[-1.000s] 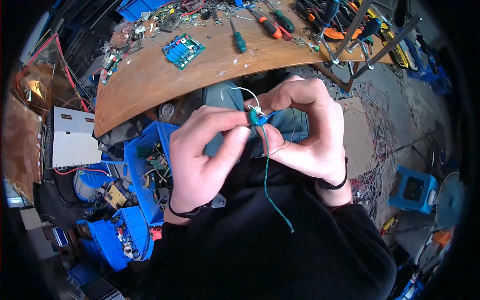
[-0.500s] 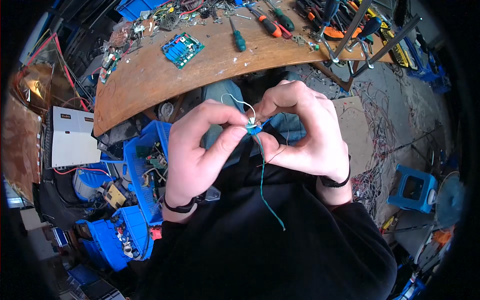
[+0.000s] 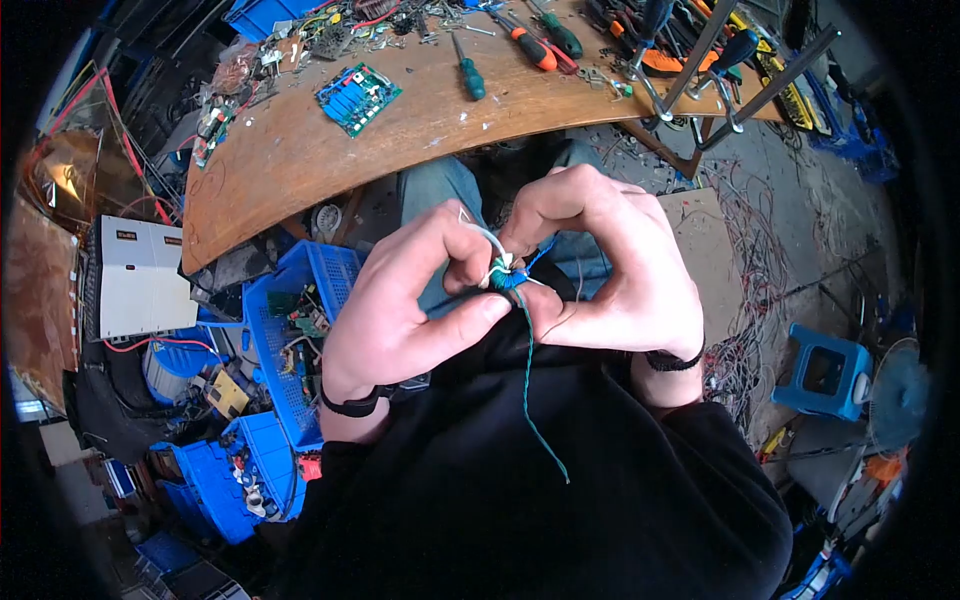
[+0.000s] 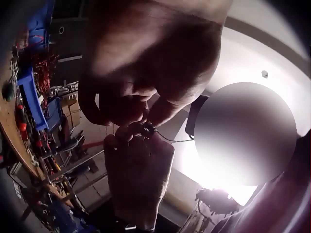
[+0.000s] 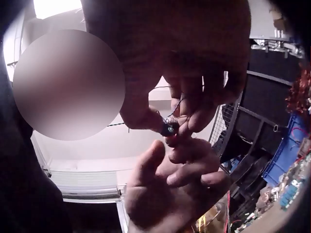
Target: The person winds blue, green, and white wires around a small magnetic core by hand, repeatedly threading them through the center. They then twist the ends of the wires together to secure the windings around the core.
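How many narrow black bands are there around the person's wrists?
2: one narrow black band around the left wrist, one black band around the right wrist. No others show.

Free gap between fingers (image 3: 575, 188) and table (image 3: 270, 150)

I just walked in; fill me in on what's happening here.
A person in a black top is at a wooden bench, handling a small wire-wound coil. The right hand pinches the coil; the left hand is close beside it, thumb apart, and whether it grips the white wire is unclear. A twisted green wire trails from the coil. A circuit board lies on the bench.
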The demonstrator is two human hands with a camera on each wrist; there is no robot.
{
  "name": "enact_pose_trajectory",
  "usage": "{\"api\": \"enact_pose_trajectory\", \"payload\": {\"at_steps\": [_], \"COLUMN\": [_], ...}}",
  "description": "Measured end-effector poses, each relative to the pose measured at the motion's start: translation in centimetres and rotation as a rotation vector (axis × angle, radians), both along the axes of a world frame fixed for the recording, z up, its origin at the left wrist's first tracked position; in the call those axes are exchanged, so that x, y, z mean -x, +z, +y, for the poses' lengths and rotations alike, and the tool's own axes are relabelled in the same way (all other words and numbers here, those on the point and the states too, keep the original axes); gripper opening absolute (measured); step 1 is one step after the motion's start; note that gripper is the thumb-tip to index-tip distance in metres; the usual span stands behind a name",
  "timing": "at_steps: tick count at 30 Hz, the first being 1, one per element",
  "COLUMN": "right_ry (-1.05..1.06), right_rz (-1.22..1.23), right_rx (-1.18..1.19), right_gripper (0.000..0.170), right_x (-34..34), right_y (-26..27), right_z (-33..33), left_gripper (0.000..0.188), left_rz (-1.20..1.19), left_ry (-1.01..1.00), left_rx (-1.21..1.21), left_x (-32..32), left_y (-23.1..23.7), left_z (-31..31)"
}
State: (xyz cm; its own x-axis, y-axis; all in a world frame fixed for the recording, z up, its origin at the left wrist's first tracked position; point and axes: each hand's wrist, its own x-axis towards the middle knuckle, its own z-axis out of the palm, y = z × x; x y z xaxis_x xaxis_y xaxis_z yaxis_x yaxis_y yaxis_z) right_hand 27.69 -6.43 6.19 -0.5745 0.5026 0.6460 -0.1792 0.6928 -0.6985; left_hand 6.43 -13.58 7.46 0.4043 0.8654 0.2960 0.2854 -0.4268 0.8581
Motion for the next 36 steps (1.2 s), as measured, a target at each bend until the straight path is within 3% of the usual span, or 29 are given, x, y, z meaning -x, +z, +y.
{"api": "enact_pose_trajectory", "payload": {"at_steps": [2, 4, 5, 7, 9, 11, 12, 14, 15, 17, 18, 20, 21, 22, 26, 28, 30, 31, 32, 34, 36], "right_ry": [0.024, 0.066, 0.065, -0.01, -0.02, -0.026, -0.013, 0.0, 0.015, 0.035, 0.055, 0.08, 0.079, 0.077, 0.1, 0.085, 0.145, 0.148, 0.15, 0.213, 0.224], "right_rz": [0.013, 0.028, 0.028, -0.051, -0.049, -0.049, -0.055, -0.062, -0.062, -0.073, -0.073, -0.077, -0.078, -0.082, -0.078, -0.042, 0.013, 0.116, 0.222, 0.239, 0.232], "right_rx": [0.048, 0.019, 0.018, -0.134, -0.104, -0.071, -0.043, -0.006, 0.014, 0.046, 0.073, 0.105, 0.146, 0.19, 0.299, 0.655, 0.656, 0.831, 1.009, 0.967, 1.032], "right_gripper": [0.037, 0.036, 0.036, 0.04, 0.04, 0.04, 0.04, 0.04, 0.038, 0.036, 0.031, 0.026, 0.025, 0.025, 0.024, 0.022, 0.016, 0.013, 0.011, 0.009, 0.01], "right_x": [0.2, 0.2, 0.1, -0.2, 0.0, 0.1, 0.0, 0.3, 0.6, 1.0, 1.1, 1.5, 1.6, 1.7, 1.8, 1.9, 2.4, 2.6, 3.0, 3.1, 3.3], "right_y": [0.0, -0.1, 0.0, 0.1, -0.1, -0.3, -0.4, -0.7, -0.9, -1.2, -1.3, -1.4, -1.4, -1.5, -2.7, -3.0, -3.6, -3.6, -3.8, -5.8, -6.5], "right_z": [-0.1, 0.1, 0.2, 0.6, 0.7, 0.7, 0.7, 0.9, 1.3, 1.7, 1.9, 2.4, 2.6, 2.8, 3.8, 3.9, 4.5, 4.6, 4.9, 6.1, 6.3], "left_gripper": [0.018, 0.018, 0.02, 0.02, 0.021, 0.021, 0.018, 0.026, 0.026, 0.04, 0.04, 0.044, 0.035, 0.025, 0.029, 0.029, 0.029, 0.03, 0.027, 0.024, 0.023], "left_rz": [0.024, -0.309, -0.514, -0.608, -0.645, -0.696, -0.67, -0.731, -0.733, -1.031, -1.036, -0.309, 0.192, 0.468, 0.459, 0.421, 0.263, 0.183, -0.06, -0.482, -0.52], "left_ry": [-0.022, -0.117, -0.087, 0.062, 0.157, 0.302, 0.482, 0.581, 0.583, 0.349, 0.359, 0.61, 0.504, 0.416, 0.33, 0.311, 0.404, 0.431, 0.409, 0.352, 0.371], "left_rx": [-0.009, -0.032, 0.093, 0.13, 0.162, 0.002, -0.022, 0.032, 0.038, 0.152, 0.158, -0.301, -0.445, -0.58, -0.379, -0.341, -0.329, -0.299, -0.242, 0.035, 0.17], "left_x": [0.3, 0.4, 0.1, -0.6, -1.4, -1.2, -1.8, -1.5, -1.1, 0.0, 0.1, 0.1, 1.8, 1.4, 1.2, 2.1, 2.2, 2.5, 2.6, 2.4, 2.5], "left_y": [-0.2, -1.7, -2.1, -2.4, -2.9, -4.1, -3.5, -3.1, -3.0, -2.9, -2.9, -2.7, -1.8, 0.3, 0.0, -1.2, -2.5, -2.8, -3.8, -5.4, -6.5], "left_z": [0.4, 0.9, 0.4, 0.6, 0.7, 1.0, 1.1, 1.3, 1.5, 1.6, 1.7, 1.6, 0.9, 1.4, 2.5, 3.2, 4.3, 4.6, 5.3, 5.4, 4.9]}}
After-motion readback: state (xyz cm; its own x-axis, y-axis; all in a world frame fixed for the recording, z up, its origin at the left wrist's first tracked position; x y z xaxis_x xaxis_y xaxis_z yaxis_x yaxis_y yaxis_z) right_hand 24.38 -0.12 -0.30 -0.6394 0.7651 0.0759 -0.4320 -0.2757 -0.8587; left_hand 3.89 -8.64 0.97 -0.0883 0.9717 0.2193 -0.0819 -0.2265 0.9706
